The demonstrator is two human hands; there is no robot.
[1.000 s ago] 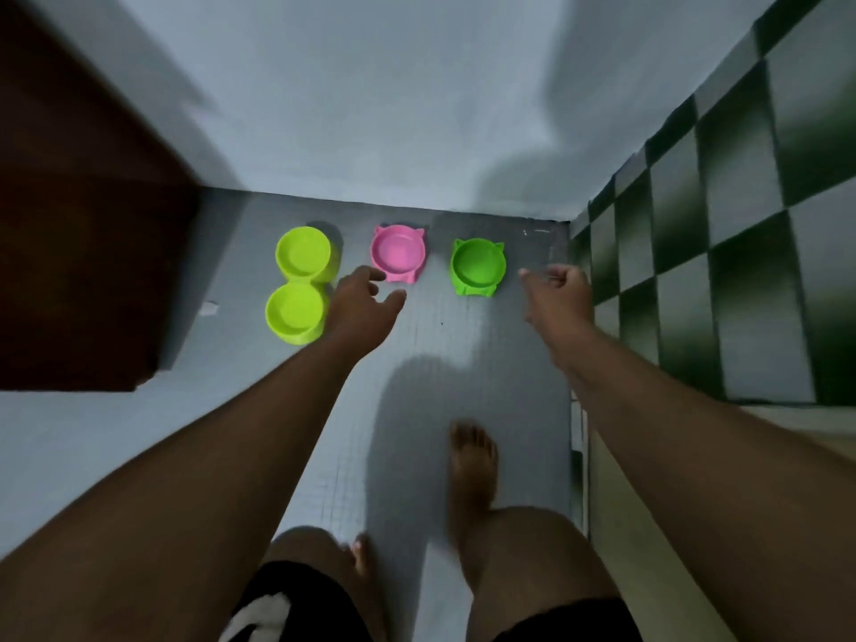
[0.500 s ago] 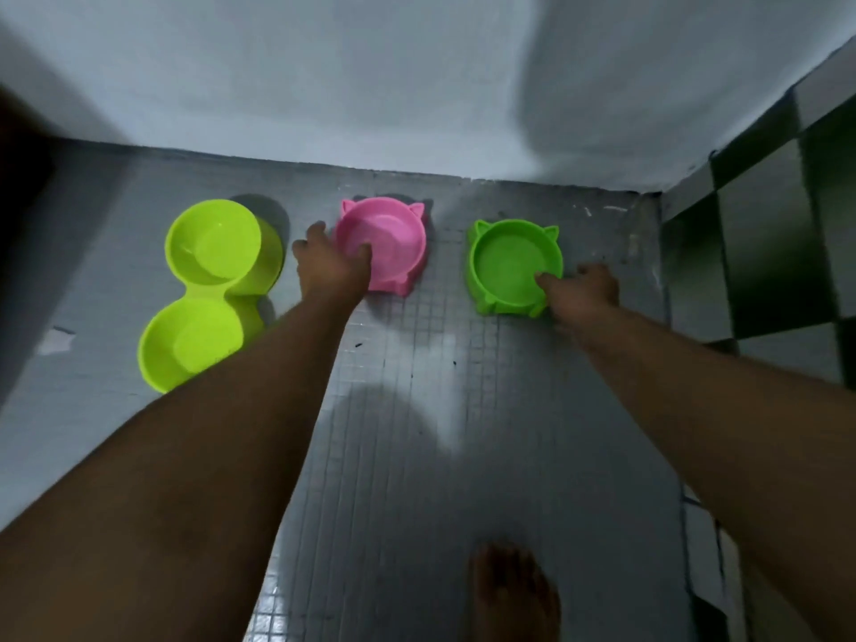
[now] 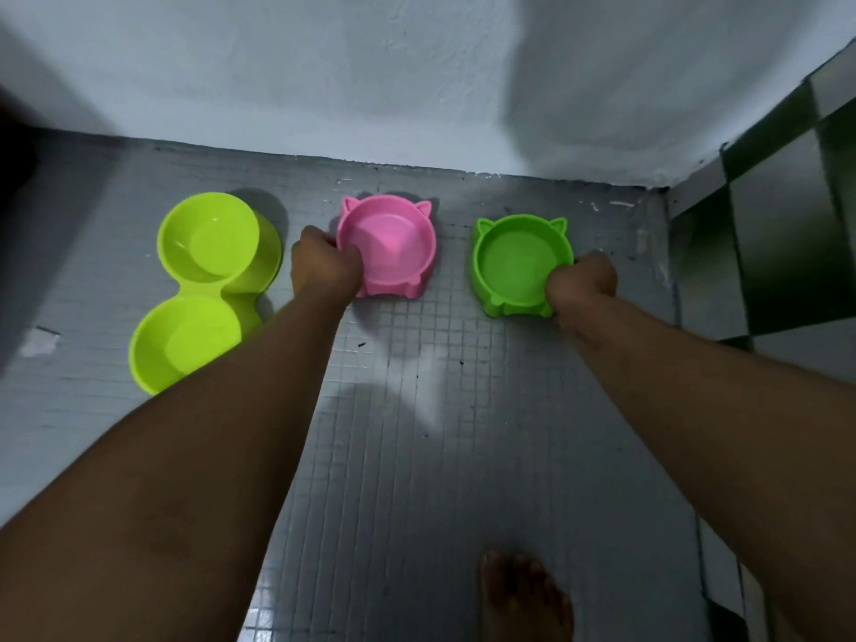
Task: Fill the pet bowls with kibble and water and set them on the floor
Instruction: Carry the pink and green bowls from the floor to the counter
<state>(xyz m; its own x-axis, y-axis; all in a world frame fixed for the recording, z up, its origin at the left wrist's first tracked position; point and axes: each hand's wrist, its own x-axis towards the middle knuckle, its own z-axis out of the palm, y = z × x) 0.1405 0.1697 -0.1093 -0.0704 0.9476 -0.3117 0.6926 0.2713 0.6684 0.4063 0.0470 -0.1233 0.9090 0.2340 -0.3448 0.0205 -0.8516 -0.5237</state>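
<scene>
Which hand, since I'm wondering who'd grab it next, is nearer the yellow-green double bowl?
Left. The left hand grips the pink bowl at its near-left rim, just right of the double bowl. The right hand grips the green bowl at its rim, farther right, past the pink bowl.

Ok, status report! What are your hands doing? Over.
Left hand grips pink cat-eared plastic bowl. Right hand grips green cat-eared plastic bowl. Both empty. Nothing blocking.

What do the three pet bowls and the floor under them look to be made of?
The pink bowl, green bowl and lime double bowl look like moulded plastic: uniform bright colour, soft sheen, moulded-in ears on the two single ones. The floor is small grey square tiles with grout lines, glossy where light reflects; probably ceramic.
</scene>
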